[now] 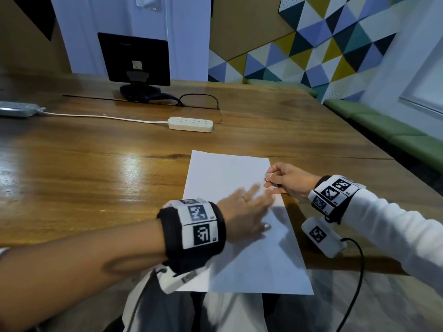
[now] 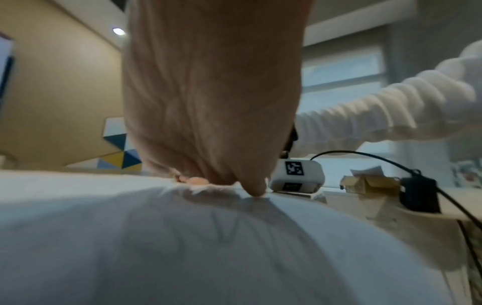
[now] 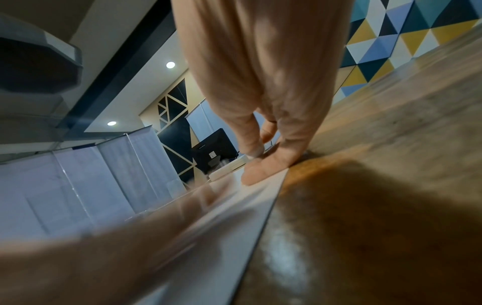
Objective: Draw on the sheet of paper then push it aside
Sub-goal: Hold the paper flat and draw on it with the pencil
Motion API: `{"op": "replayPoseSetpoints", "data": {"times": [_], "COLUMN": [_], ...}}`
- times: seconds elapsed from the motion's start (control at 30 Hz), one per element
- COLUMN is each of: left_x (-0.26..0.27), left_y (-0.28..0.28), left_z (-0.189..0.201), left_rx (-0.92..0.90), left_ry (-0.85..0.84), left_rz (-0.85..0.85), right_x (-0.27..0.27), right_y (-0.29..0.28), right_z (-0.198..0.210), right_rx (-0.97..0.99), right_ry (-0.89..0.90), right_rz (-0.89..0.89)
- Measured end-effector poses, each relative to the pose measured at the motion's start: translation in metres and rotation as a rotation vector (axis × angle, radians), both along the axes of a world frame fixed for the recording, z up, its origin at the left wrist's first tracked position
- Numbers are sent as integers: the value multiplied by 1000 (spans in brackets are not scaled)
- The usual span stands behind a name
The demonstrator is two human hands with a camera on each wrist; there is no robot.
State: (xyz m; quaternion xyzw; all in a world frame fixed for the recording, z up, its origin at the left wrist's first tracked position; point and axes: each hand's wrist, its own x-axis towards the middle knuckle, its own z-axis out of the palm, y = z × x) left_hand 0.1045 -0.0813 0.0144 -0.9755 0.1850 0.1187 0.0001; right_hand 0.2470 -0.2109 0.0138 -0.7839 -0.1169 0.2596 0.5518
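A white sheet of paper [image 1: 227, 173] lies on the wooden table [image 1: 96, 164], its near end overhanging the table's front edge. My left hand [image 1: 251, 204] lies flat on the sheet with straight fingers and looks motion-blurred; in the left wrist view its fingertips [image 2: 251, 189] press on the paper [image 2: 182, 247]. At the sheet's right edge my right hand [image 1: 280, 179] pinches a thin pen [image 1: 267, 175], mostly hidden by the curled fingers. The right wrist view shows the right hand [image 3: 260, 152] resting on the paper's edge [image 3: 247, 206], with the blurred left hand [image 3: 125, 237] in front.
A white power strip [image 1: 190, 124] with its cord lies beyond the paper, and a second strip [image 1: 18, 109] at the far left. A black monitor [image 1: 137, 61] stands at the back. A green bench [image 1: 395, 130] runs along the right. A black cable [image 1: 359, 271] hangs off my right wrist.
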Motion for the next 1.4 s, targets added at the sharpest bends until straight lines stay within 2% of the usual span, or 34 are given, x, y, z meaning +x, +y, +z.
{"op": "replayPoseSetpoints", "data": {"times": [0.03, 0.07, 0.1, 0.23, 0.3, 0.33, 0.4, 0.5, 0.6, 0.7, 0.77, 0.9, 1.0, 1.13, 1.27, 1.4], "left_x": [2, 1, 1, -14, -21, -22, -15, 13, 42, 58, 62, 65, 65, 66, 66, 68], "left_y": [-4, -2, 3, 51, 77, 86, 99, 102, 98, 98, 100, 100, 99, 98, 98, 100], "left_z": [-6, -11, -15, -9, 1, 7, 21, 35, 31, 21, 19, 16, 15, 14, 15, 13], "left_rx": [-3, -12, -36, -33, 62, 144, 243, 238, 277, 265, 250, 258, 255, 267, 266, 261], "left_ry": [46, 93, 124, 178, 191, 188, 152, 118, 205, 336, 363, 361, 367, 352, 356, 360], "left_rz": [-86, -88, -17, 493, 725, 787, 715, 378, 190, 185, 199, 200, 195, 188, 191, 192], "right_x": [0, 0, 0, 0, 0, -1, 0, -1, -1, 3, 2, -1, 4, -7, 1, -9], "right_y": [0, -1, -1, -1, -1, 0, 6, 24, 45, 60, 63, 60, 61, 63, 63, 68], "right_z": [-1, -1, -1, 0, 3, 5, 12, 22, 24, 21, 17, 15, 18, 13, 17, 12], "right_rx": [-6, -10, -14, -59, -102, -126, -185, -236, -292, -401, -415, -421, -434, -422, -388, -375], "right_ry": [-7, -13, -19, -64, -121, -159, -241, -348, -391, -487, -471, -439, -530, -482, -496, -464], "right_rz": [1, 5, 11, 73, 132, 171, 250, 315, 362, 375, 393, 480, 416, 500, 425, 478]}}
